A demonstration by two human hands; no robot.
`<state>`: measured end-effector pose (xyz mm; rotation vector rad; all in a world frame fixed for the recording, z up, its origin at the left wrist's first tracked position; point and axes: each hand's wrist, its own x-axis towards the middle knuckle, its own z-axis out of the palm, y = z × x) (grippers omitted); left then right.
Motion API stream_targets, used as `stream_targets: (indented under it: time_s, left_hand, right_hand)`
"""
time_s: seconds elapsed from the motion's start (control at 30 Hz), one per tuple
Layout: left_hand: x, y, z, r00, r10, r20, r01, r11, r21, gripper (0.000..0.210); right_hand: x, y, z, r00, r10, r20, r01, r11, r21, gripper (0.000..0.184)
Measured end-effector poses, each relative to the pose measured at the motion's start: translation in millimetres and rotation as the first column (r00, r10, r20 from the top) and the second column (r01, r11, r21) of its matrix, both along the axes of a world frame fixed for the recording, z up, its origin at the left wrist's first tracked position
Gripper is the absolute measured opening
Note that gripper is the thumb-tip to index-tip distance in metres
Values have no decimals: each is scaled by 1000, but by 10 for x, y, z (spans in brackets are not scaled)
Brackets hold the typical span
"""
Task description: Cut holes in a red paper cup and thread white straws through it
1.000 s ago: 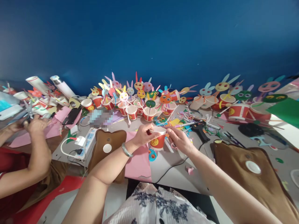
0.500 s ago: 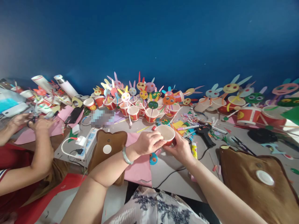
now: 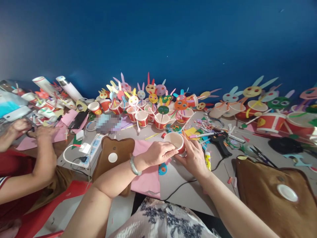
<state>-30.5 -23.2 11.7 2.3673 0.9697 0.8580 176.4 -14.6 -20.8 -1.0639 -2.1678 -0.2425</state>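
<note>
A red and white paper cup (image 3: 175, 139), its pale inside facing up, is held between my two hands above the table. My left hand (image 3: 158, 154), a jade-like bangle on its wrist, grips the near left side of the cup with fingers and thumb together. Wrapped around the right side is my right hand (image 3: 194, 155). Whether anything small is pinched in my left fingers is hidden. Just below the hands, a blue round paper face (image 3: 162, 169) lies beside pink paper (image 3: 146, 181).
Cups with paper rabbit and animal faces (image 3: 163, 109) line the back. A black glue gun (image 3: 221, 144), yellow glue stick (image 3: 207, 160) and scraps lie right. Brown cushions (image 3: 269, 185) flank me. Left are a power strip (image 3: 93, 148) and a co-worker's hands (image 3: 44, 132) with scissors.
My right hand's fingers have shifted up along the cup's side, and my left fingers have moved slightly over the near rim. The view has turned a little.
</note>
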Motion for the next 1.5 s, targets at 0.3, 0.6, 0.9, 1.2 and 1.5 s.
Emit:
stream_targets:
  time_s: [0.3, 0.6, 0.9, 1.2, 1.5]
  left_hand:
    - [-2, -6, 23, 995, -16, 98, 19, 999, -32, 40]
    - [-17, -13, 46, 990, 54, 127, -48, 998, -47, 38]
    - [-28, 15, 53, 994, -99, 49, 105, 984, -142, 40]
    - [-25, -3, 10, 997, 65, 51, -64, 998, -25, 33]
    - [-22, 39, 5, 998, -30, -59, 30, 1000, -6, 34]
  right_hand:
    - [-77, -71, -79, 992, 35, -121, -45, 995, -85, 79]
    - [-60, -65, -109, 989, 49, -137, -64, 992, -105, 75]
    - [-70, -45, -113, 988, 70, -137, -74, 997, -23, 71]
    - [-76, -75, -133, 986, 69, -155, -79, 995, -62, 75]
    - [-63, -39, -129, 985, 95, -143, -103, 993, -50, 74]
